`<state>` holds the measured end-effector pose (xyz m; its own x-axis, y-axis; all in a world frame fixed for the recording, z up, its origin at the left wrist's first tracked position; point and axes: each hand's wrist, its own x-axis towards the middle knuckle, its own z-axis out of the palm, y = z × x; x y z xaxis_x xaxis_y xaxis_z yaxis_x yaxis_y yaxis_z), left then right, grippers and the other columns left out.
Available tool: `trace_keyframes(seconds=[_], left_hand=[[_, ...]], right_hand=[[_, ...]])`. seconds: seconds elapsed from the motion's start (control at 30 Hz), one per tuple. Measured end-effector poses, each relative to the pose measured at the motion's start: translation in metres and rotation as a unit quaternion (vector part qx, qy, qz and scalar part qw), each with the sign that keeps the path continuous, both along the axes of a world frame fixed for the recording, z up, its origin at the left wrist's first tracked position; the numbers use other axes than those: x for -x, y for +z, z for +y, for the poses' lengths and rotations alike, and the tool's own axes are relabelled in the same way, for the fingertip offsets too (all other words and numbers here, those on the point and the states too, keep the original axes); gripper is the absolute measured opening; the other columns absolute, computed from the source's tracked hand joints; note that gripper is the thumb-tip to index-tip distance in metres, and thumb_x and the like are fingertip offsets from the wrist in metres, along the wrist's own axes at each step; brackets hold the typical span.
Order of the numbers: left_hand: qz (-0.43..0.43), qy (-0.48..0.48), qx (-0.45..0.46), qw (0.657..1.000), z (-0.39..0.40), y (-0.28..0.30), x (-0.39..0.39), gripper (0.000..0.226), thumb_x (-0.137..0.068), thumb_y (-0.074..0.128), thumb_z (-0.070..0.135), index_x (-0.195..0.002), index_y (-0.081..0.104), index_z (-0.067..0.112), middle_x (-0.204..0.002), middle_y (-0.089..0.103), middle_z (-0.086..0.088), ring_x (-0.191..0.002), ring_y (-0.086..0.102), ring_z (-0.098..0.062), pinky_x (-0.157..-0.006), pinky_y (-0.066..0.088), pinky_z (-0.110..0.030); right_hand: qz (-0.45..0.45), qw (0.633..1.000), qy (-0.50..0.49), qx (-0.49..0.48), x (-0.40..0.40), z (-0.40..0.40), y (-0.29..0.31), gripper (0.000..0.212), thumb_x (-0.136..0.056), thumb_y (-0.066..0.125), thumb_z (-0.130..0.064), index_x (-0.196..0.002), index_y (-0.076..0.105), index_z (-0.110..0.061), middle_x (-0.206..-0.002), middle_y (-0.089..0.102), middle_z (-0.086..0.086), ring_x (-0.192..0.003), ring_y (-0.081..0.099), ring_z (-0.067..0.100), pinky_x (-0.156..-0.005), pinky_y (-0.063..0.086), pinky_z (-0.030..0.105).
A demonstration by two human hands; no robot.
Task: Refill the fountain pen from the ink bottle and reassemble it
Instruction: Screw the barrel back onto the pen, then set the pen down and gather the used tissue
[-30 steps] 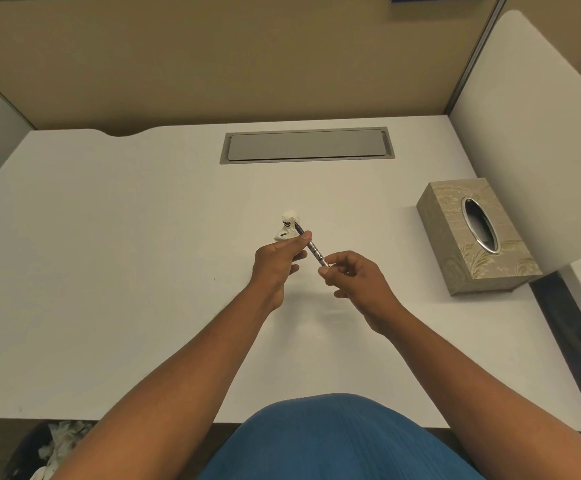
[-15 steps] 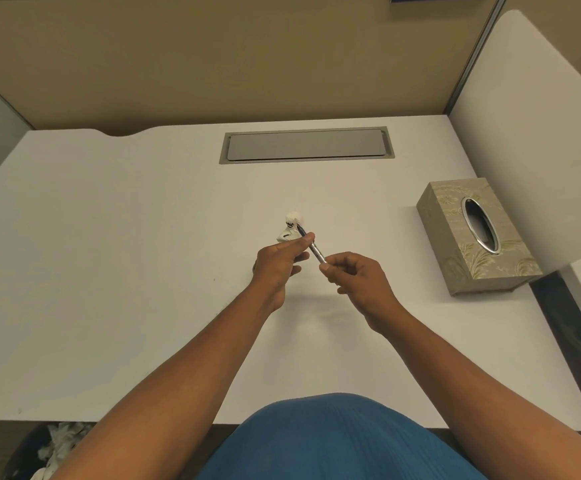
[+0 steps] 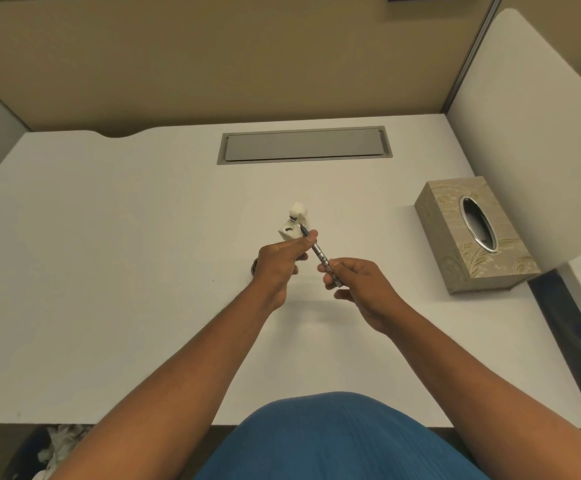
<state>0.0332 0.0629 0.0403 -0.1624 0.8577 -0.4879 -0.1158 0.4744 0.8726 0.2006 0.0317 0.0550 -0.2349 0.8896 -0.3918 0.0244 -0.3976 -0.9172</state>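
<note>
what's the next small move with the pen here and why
Probably a twist of the right hand on the lower end of the pen while the left hand pinches the nib end steady. Both hands grip it in the air, the stained tissue lies just beyond, and no ink bottle shows clearly.

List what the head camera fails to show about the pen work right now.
- Pen: nib end too small to read; lower end hidden in the right hand.
- Dark object behind the left hand: mostly covered, unidentifiable.
- Stained tissue: marks too small to judge.
- Waste bin: cut off by the bottom edge.
</note>
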Motion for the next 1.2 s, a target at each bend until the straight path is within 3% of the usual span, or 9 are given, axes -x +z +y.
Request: trace_keyframes(seconds=[0.17, 0.3, 0.43, 0.67, 0.87, 1.2], left_hand=[[0.015, 0.006, -0.008, 1.000, -0.004, -0.001, -0.003, 0.038, -0.070, 0.082, 0.055, -0.093, 0.082, 0.025, -0.082, 0.073, 0.008, -0.082, 0.062, -0.016, -0.074, 0.045, -0.032], [0.001, 0.017, -0.001, 1.000, -0.007, 0.000, 0.000, 0.042, -0.075, 0.082, 0.049, -0.106, 0.078, 0.021, -0.095, 0.075, 0.010, -0.087, 0.069, -0.012, -0.072, 0.046, -0.028], [-0.020, 0.014, 0.011, 1.000, -0.008, 0.001, 0.005, 0.029, -0.078, 0.082, 0.042, -0.100, 0.077, 0.024, -0.112, 0.074, 0.009, -0.078, 0.068, -0.009, -0.068, 0.045, -0.025], [-0.023, 0.017, 0.012, 1.000, -0.013, -0.002, -0.002, 0.024, -0.079, 0.081, 0.038, -0.097, 0.077, 0.023, -0.109, 0.075, 0.009, -0.074, 0.068, -0.007, -0.068, 0.045, -0.024], [-0.022, 0.015, 0.023, 0.999, -0.018, -0.003, -0.006, 0.035, -0.082, 0.079, 0.035, -0.110, 0.075, 0.014, -0.101, 0.074, 0.011, -0.075, 0.066, -0.007, -0.068, 0.044, -0.024], [-0.020, 0.014, 0.029, 0.999, -0.019, -0.005, -0.003, 0.035, -0.083, 0.079, 0.035, -0.110, 0.075, 0.014, -0.101, 0.073, 0.011, -0.075, 0.067, -0.006, -0.068, 0.044, -0.024]], right_hand=[[-0.001, 1.000, -0.009, 0.004, 0.000, -0.001, -0.004, 0.025, -0.102, 0.052, -0.026, -0.098, 0.073, -0.013, -0.082, 0.068, -0.002, -0.080, 0.061, 0.012, -0.070, 0.046, 0.027], [-0.035, 0.999, -0.035, -0.017, -0.009, 0.000, -0.014, 0.021, -0.099, 0.056, -0.024, -0.098, 0.075, -0.016, -0.086, 0.061, -0.001, -0.078, 0.055, 0.013, -0.071, 0.045, 0.029], [-0.100, 0.993, -0.059, -0.034, -0.021, -0.002, -0.026, 0.015, -0.095, 0.061, -0.025, -0.092, 0.075, -0.018, -0.075, 0.055, 0.000, -0.069, 0.047, 0.013, -0.065, 0.039, 0.028], [-0.226, 0.974, -0.018, -0.025, -0.020, -0.008, -0.044, 0.011, -0.084, 0.069, -0.025, -0.074, 0.072, -0.020, -0.060, 0.066, -0.008, -0.049, 0.050, -0.003, -0.053, 0.038, 0.019], [-0.338, 0.940, 0.033, -0.019, -0.015, -0.007, -0.061, 0.011, -0.078, 0.072, -0.030, -0.071, 0.070, -0.021, -0.064, 0.072, -0.006, -0.064, 0.062, 0.006, -0.057, 0.043, 0.025], [-0.402, 0.915, 0.036, -0.005, -0.014, -0.004, -0.071, 0.011, -0.079, 0.072, -0.034, -0.079, 0.067, -0.024, -0.069, 0.063, -0.014, -0.070, 0.058, 0.006, -0.058, 0.039, 0.026]])
